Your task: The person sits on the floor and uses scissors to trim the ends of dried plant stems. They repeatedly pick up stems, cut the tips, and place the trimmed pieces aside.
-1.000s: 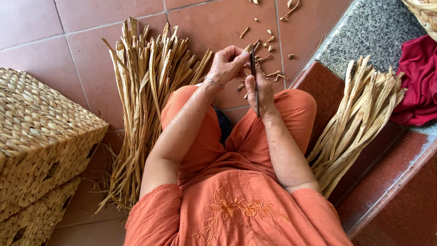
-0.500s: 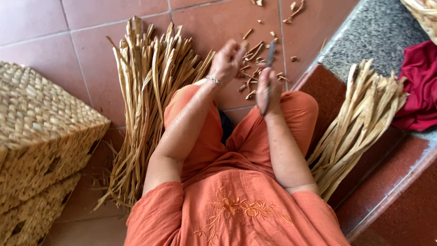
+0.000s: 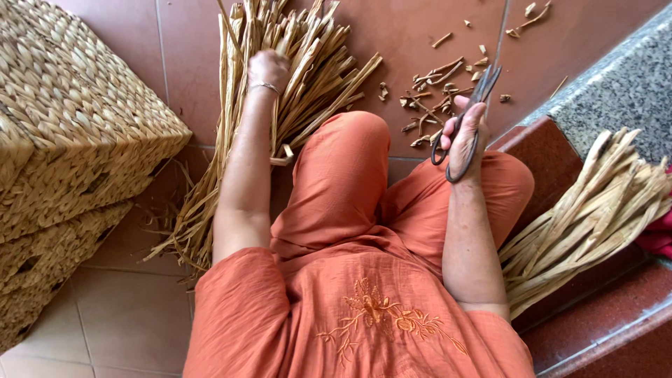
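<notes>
head view | left hand (image 3: 268,68) closed on a stalk in the dried-reed pile (image 3: 294,63) | right hand (image 3: 465,136) holds scissors (image 3: 467,112) | step: picking a stalk; trimming needs both hands together

The left arm is stretched forward and the left hand (image 3: 269,68) is closed into a fist, back side up. The right arm is bent at the elbow; the right hand (image 3: 465,133) has its fingers curled, thumb raised
</notes>
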{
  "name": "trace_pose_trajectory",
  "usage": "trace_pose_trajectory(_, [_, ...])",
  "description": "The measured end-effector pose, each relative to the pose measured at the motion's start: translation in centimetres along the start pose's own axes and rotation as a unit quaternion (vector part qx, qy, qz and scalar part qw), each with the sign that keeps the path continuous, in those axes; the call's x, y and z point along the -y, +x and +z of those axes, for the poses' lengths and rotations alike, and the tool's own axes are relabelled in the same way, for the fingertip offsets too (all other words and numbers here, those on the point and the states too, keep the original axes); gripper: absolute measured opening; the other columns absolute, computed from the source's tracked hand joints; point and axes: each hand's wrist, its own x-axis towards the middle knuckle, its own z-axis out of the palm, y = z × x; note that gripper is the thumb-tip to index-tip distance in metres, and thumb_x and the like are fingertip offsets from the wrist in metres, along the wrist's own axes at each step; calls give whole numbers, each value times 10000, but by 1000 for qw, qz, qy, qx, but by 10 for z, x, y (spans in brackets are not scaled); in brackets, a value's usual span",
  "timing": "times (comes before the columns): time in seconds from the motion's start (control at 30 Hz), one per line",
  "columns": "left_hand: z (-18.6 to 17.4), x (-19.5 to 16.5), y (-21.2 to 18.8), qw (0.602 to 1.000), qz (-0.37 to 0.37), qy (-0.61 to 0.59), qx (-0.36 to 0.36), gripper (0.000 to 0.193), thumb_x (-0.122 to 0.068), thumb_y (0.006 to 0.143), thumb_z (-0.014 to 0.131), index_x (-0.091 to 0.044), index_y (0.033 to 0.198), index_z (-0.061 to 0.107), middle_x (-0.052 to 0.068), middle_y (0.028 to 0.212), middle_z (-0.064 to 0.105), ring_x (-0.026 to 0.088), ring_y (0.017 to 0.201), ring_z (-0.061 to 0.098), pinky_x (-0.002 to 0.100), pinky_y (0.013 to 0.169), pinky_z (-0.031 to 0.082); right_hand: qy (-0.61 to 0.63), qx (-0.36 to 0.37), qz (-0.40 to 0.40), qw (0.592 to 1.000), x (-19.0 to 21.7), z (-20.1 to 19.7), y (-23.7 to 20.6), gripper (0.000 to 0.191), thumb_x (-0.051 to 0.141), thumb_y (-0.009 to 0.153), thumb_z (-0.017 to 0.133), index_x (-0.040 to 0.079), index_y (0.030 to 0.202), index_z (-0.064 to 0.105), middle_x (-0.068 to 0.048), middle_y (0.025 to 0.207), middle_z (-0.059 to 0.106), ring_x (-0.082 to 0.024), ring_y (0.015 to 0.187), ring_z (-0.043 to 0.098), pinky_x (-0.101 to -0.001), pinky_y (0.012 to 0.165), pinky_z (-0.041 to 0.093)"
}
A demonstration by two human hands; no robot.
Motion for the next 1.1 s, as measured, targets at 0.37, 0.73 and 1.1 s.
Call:
trace_pose_trajectory(0.37, [51, 6, -32, 993, 71, 29, -89, 115, -212, 842, 795, -109, 884, 763, 154, 1060, 717, 351, 921, 715, 448, 789, 577, -12, 12, 10, 1000, 0, 2, 0, 833, 702, 1041, 390, -54, 1363, 520, 18, 750, 511, -57, 574, 463, -207, 511, 397])
trace_pose_trajectory(0.73, [31, -63, -32, 877, 289, -376, 77, 80, -143, 1039, 641, -65, 1027, 636, 28, 838, 641, 134, 745, 576, 316, 662, 521, -100, 77, -6, 992, 0, 14, -9, 714, 616, 1048, 410, -7, 1367, 551, 32, 739, 525, -49, 587, 472, -217, 495, 393])
trace_pose_trajectory(1.1, [23, -84, -50, 899, 241, -356, 82, 225, -183, 864, 892, -48, 989, 762, -48, 766, 670, 39, 661, 552, 236, 578, 498, -267, 78, -88, 956, 6, 19, -11, 639, 567, 1089, 439, 10, 1356, 603, -20, 849, 629, -109, 777, 626, -287, 704, 532])
